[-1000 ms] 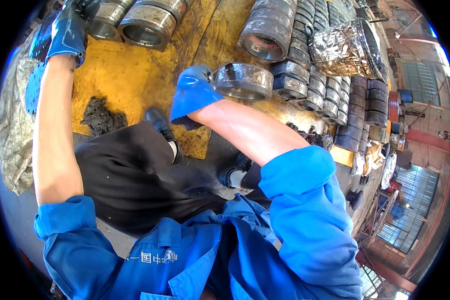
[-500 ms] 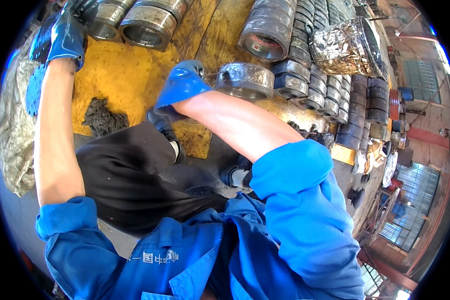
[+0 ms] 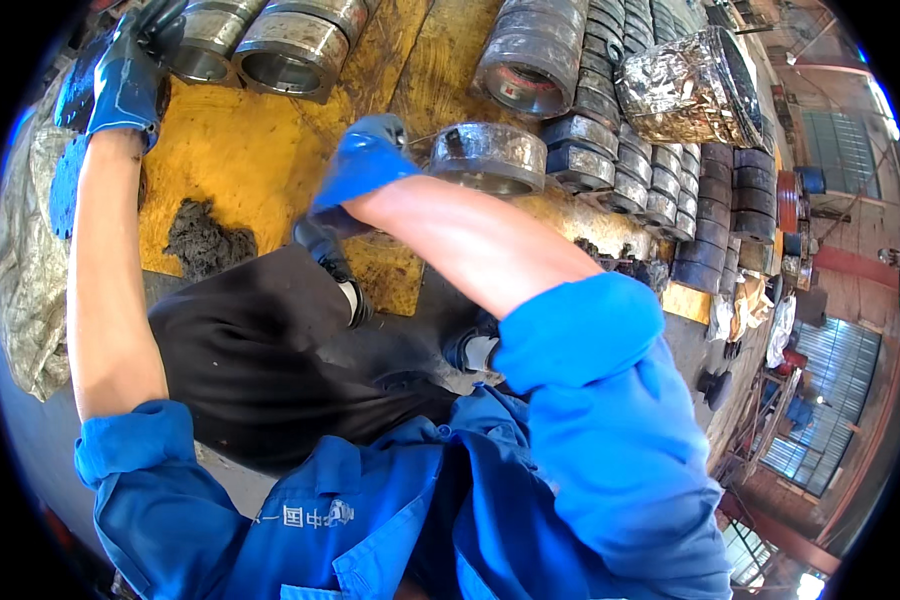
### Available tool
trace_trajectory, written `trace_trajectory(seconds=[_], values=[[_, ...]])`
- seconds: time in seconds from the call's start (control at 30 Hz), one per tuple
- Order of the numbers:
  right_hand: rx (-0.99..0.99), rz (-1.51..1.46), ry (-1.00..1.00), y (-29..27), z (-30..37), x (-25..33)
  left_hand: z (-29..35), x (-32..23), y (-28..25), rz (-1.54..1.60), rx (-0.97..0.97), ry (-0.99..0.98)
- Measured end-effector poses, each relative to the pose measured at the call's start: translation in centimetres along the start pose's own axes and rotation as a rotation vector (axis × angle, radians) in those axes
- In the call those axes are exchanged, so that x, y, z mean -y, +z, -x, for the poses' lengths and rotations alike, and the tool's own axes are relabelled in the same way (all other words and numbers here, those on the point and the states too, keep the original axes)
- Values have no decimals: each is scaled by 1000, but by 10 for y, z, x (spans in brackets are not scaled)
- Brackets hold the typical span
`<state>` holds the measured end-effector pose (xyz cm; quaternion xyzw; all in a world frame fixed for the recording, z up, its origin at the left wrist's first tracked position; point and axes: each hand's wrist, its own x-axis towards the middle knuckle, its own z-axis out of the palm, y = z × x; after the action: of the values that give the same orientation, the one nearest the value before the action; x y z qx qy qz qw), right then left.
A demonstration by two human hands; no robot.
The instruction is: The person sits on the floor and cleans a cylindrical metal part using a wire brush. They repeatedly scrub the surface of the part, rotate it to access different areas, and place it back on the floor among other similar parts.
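My left hand (image 3: 130, 75), in a blue glove with dark fingers, reaches to the far left. Its fingers are stretched out and apart, close to a pair of steel rings (image 3: 205, 62) and beside blue-sided round pieces (image 3: 68, 185). My right hand (image 3: 368, 150), gloved in blue too, is curled closed above the yellow board (image 3: 220, 140). What its fingers hold, if anything, is hidden. Just right of it a wide steel ring (image 3: 490, 155) lies on the board, apart from the glove.
A dark clump of fibre or rag (image 3: 208, 240) lies near my knee. Long rows of stacked steel rings (image 3: 582, 150) fill the right side, with a dirty metal bucket (image 3: 685, 90) on them. A crumpled pale sack (image 3: 30, 310) hangs at the left edge.
My left hand has shifted slightly nearer and left, and its fingers show more spread. My right hand stays nearly in place, turned a little.
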<state>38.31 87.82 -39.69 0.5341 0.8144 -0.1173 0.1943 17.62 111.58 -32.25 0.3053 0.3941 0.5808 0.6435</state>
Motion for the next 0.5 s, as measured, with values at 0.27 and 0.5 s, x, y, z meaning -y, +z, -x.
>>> trace_trajectory(seconds=[0.27, 0.5], values=[[31, -16, 33, 0, 12, -19, 15, 5, 12, -219, -14, 60], [4, -45, -6, 1, 16, -11, -34, 24, -56, -1082, 357, 600]])
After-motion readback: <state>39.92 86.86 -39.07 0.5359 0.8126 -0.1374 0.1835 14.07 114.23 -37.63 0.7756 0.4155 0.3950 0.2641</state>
